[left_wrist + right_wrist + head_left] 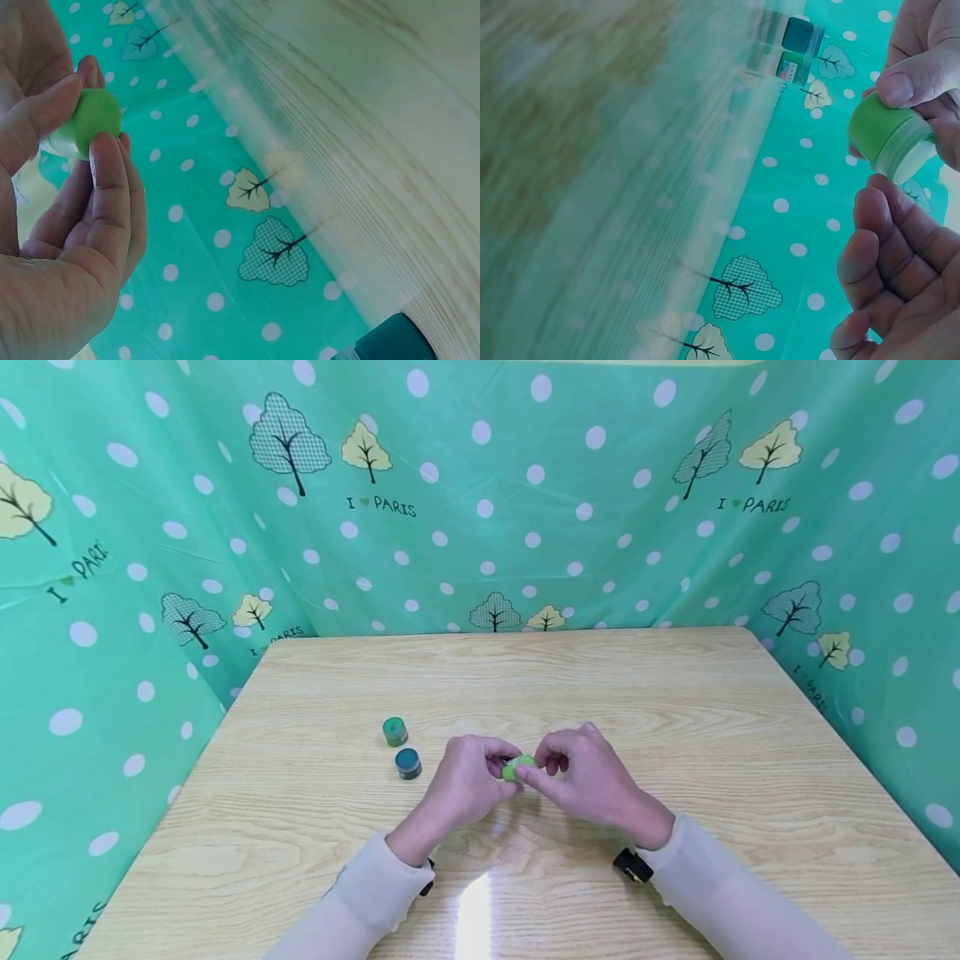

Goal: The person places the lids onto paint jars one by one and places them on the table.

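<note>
A small light green jar [512, 768], with a clear collar and a whitish end toward the right hand in the right wrist view, is held up over the table. My left hand [471, 777] pinches it between thumb and fingers; its green end [101, 124] faces the left wrist camera. My right hand [588, 774] is close on the other side, its thumb against the jar in the head view. In the right wrist view the right fingers [874, 247] are loosely bent and apart, one fingertip right at the collar.
Two more small jars stand on the wooden table [637, 693] left of my hands: a green jar [395, 732] farther back and a dark teal jar [408, 763] nearer. A polka-dot turquoise curtain [480, 527] with printed trees surrounds the table's back and sides.
</note>
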Demonstrator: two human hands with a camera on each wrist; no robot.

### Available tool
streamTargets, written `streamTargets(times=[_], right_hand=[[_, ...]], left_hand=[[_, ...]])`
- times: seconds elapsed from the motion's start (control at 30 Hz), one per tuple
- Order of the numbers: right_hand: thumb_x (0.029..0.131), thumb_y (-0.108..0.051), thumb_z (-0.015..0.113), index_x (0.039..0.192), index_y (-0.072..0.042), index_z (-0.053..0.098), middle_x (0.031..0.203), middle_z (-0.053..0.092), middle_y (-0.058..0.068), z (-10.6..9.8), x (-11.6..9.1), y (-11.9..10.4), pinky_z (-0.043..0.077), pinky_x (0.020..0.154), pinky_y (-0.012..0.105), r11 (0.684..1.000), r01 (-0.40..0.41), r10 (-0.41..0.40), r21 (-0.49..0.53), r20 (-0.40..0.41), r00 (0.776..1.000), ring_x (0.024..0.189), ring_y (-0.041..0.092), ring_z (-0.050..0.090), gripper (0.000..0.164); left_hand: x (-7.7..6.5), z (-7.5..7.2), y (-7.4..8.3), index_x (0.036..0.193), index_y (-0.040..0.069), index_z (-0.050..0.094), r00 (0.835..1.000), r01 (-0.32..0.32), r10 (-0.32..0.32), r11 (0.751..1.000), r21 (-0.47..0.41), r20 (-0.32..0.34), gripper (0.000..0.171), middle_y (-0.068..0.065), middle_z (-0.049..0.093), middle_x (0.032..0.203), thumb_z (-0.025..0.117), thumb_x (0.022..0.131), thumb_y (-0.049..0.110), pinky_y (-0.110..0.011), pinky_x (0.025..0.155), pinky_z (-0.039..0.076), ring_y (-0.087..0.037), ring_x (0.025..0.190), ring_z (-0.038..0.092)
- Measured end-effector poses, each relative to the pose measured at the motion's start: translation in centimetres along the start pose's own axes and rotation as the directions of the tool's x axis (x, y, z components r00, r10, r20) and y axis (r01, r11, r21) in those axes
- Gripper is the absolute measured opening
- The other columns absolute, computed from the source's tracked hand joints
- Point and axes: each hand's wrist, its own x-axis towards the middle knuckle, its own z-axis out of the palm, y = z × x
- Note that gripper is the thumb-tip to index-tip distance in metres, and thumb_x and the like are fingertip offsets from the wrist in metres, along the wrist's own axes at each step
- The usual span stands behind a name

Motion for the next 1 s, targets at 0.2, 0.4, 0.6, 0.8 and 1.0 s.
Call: streamTargets(times=[0.2,0.4,0.6,0.8,1.0], right_hand=[[0.088,-0.039,0.081,0.069,-0.025,0.063,0.061,0.053,-0.02,0.05,-0.01,0.04,0.036,0.072,0.034,1.0,-0.017,0.017,0.003,0.0,1.0,0.056,0.001,0.046,0.03],[0.086,-0.045,0.082,0.081,-0.023,0.07,0.071,0.06,-0.015,-0.17,-0.12,-0.09,0.037,0.072,0.033,0.999,-0.036,0.036,-0.003,0.018,0.999,0.065,0.01,0.052,0.026],[0.079,-0.032,0.09,0.107,-0.018,0.072,0.094,0.069,-0.009,-0.42,-0.13,-0.04,0.037,0.073,0.032,0.998,0.042,-0.043,0.044,0.027,0.999,0.078,0.012,0.055,0.036],[0.077,-0.019,0.09,0.109,-0.016,0.071,0.104,0.07,-0.012,-0.44,-0.06,0.19,0.037,0.073,0.032,0.992,0.106,-0.108,0.071,0.028,0.994,0.08,0.01,0.056,0.037],[0.077,-0.017,0.091,0.106,-0.017,0.073,0.1,0.071,-0.014,-0.44,0.0,0.08,0.038,0.073,0.031,0.992,0.102,-0.104,0.07,0.032,0.994,0.079,0.013,0.057,0.034]], left_hand=[[-0.07,0.0,0.06,0.101,0.006,0.079,1.0,0.004,-0.004,1.0,-0.003,0.004,0.025,0.003,0.073,0.084,0.086,0.078,0.0,-0.021,0.064,0.056,-0.006,0.071,0.063],[-0.08,-0.07,0.06,0.101,0.006,0.079,1.0,0.009,-0.009,1.0,-0.005,0.001,0.024,0.003,0.073,0.083,0.085,0.078,0.0,-0.021,0.064,0.056,-0.006,0.071,0.063],[-0.06,-0.16,0.11,0.1,0.006,0.079,1.0,0.002,-0.002,1.0,-0.013,-0.007,0.026,0.0,0.074,0.086,0.089,0.077,0.002,-0.02,0.064,0.056,-0.006,0.072,0.064],[-0.02,-0.2,0.09,0.1,0.006,0.079,1.0,0.002,-0.002,1.0,-0.029,-0.006,0.025,0.0,0.075,0.086,0.088,0.077,0.002,-0.02,0.065,0.056,-0.006,0.072,0.065],[-0.01,-0.24,0.03,0.099,0.006,0.079,1.0,-0.011,0.011,1.0,-0.025,-0.008,0.023,-0.001,0.075,0.087,0.087,0.078,0.001,-0.02,0.064,0.056,-0.006,0.071,0.065]])
